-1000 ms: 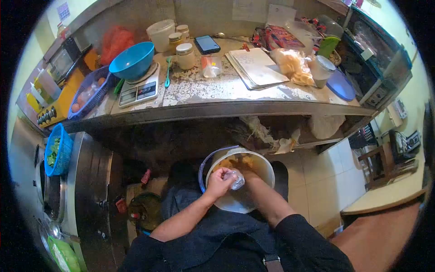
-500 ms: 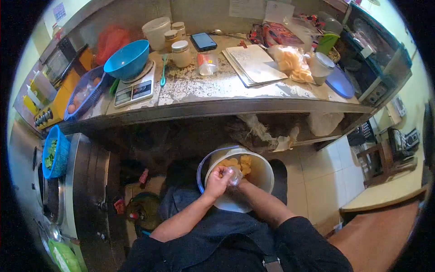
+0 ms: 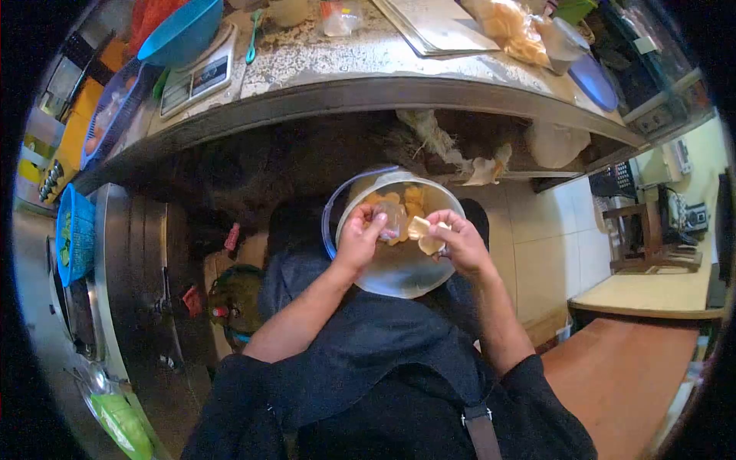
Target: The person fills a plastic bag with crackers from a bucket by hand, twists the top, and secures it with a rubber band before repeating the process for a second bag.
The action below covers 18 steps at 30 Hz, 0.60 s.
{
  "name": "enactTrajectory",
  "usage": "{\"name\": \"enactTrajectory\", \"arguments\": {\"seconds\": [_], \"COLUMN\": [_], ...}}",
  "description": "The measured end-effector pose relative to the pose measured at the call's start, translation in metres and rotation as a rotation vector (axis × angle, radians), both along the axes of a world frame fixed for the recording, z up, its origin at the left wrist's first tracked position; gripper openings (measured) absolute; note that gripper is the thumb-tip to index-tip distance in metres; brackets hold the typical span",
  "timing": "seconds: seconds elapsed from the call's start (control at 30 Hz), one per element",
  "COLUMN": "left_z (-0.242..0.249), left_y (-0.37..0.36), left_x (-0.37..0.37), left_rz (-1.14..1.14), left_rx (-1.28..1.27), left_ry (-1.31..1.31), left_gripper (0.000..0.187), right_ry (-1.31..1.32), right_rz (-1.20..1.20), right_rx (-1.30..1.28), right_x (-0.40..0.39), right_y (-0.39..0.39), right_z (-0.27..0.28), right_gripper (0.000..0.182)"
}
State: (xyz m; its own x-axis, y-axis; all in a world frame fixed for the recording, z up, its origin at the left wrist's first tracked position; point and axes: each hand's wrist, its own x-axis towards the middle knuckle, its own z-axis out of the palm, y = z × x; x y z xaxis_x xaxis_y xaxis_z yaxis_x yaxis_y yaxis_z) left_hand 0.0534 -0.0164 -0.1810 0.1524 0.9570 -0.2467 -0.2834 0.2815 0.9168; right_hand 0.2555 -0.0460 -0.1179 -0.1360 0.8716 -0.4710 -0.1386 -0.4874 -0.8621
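A white bucket stands between my knees, with yellow-orange flat pieces lying in it on the far side. Over its left part, my left hand is closed on a small clear plastic bag, thumb toward me. My right hand pinches a few thin, pale, curved chips over the bucket's right part, close beside the bag. The blue handle hangs along the bucket's left side.
Ahead is a worn worktop with a kitchen scale, a blue bowl, papers and a bag of chips. A blue basket sits left, on the metal counter. White sacking hangs beneath the worktop.
My right hand has come up out of the bucket, now holding pale chips beside the bag. My left hand still grips the bag. The view has tilted downward.
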Motion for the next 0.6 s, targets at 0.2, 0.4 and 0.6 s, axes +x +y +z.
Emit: {"name": "enactTrajectory", "arguments": {"seconds": [0.2,0.4,0.6], "left_z": [0.003,0.014,0.007], "left_y": [-0.004,-0.006,-0.008], "left_x": [-0.005,-0.006,-0.007], "left_rz": [-0.105,-0.172,-0.216], "left_rx": [-0.066,-0.076,-0.041], "left_ry": [-0.164,-0.219,-0.177], "left_gripper": [0.031,0.036,0.03], "right_ry": [0.413,0.418,0.232], "right_rz": [-0.037,-0.002,0.091], "right_rx": [-0.105,-0.124,0.052], "right_x": [-0.01,-0.018,-0.02], "right_y": [0.006,0.008,0.002], "right_z": [-0.009,-0.009,-0.008], "right_gripper": [0.024,0.03,0.041]}}
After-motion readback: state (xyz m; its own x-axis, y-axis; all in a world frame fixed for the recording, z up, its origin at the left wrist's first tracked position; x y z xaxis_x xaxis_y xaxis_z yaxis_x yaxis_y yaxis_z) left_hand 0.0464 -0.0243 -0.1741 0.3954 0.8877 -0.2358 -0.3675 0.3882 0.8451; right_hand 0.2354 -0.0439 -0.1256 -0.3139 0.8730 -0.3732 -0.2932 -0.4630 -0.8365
